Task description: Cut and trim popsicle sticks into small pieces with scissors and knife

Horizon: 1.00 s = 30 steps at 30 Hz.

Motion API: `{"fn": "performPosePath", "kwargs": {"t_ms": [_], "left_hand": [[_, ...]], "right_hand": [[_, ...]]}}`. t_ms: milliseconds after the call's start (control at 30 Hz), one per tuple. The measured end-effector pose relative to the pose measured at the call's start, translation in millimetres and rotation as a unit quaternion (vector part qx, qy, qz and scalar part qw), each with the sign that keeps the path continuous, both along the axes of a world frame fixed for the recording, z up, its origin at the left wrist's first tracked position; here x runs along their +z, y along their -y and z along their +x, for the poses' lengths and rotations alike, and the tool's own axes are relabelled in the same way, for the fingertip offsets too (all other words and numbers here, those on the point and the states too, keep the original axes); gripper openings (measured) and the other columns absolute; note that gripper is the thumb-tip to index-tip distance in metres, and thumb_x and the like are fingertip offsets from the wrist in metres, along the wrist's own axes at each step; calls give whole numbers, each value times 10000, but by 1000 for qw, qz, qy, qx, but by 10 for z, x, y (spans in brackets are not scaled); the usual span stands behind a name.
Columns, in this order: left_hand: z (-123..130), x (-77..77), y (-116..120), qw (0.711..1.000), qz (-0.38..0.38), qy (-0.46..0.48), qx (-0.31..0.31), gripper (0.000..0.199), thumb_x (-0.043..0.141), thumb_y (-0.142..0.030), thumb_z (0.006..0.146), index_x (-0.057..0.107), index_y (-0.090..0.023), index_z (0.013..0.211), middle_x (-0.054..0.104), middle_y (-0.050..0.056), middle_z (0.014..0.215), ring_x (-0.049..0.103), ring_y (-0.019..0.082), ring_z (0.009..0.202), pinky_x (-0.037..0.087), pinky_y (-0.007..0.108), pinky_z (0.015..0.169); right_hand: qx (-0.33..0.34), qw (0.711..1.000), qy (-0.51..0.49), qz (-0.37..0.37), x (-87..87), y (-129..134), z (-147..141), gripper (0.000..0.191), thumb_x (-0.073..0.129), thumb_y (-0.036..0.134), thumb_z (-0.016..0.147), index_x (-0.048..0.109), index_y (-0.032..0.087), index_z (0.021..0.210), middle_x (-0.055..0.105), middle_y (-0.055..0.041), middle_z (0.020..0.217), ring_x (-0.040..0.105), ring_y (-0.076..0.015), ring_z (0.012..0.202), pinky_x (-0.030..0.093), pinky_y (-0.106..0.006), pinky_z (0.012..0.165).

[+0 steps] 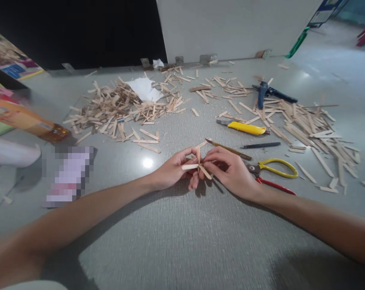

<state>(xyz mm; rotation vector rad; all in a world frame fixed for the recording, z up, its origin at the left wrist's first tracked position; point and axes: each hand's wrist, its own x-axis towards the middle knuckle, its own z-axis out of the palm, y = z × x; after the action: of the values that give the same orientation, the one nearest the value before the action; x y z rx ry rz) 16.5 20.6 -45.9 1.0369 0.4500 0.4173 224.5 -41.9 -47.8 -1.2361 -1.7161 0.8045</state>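
Observation:
Between my hands, above the grey table, is a small star-like piece made of wooden craft sticks (205, 172). My left hand (178, 167) is closed on it from the left, with a pale stick pointing out over the fingers. From the right, the fingers of my right hand (227, 169) pinch the piece near its middle; exactly what the fingertips grip is hidden. Just beyond the right hand lie a brown pointed tool (230, 149) and a dark slim pen-like tool (260, 145). Scissors with one yellow and one red handle (277, 167) rest beside the right wrist.
A yellow utility knife (245, 128) lies past the hands, and a dark blue tool (263, 93) sits behind it. Cut sticks are heaped at left (110, 104) and right (303, 125). A blurred-out phone-like object (70, 175), an orange bottle (25, 117) and a white cylinder (13, 152) occupy the left.

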Motion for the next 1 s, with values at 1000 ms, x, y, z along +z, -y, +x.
{"fn": "performPosePath", "kwargs": {"t_ms": [1000], "left_hand": [[6,-33,-73,999,-28,0,-44,320,752,-405,1042,539,-197,925,786,47,797,749,149,580,577,214,530]], "right_hand": [[38,989,-88,-115,67,-22,-37,258,688,393,1012,700,213,827,736,-21,716,667,-178,692,520,-321,651]]}}
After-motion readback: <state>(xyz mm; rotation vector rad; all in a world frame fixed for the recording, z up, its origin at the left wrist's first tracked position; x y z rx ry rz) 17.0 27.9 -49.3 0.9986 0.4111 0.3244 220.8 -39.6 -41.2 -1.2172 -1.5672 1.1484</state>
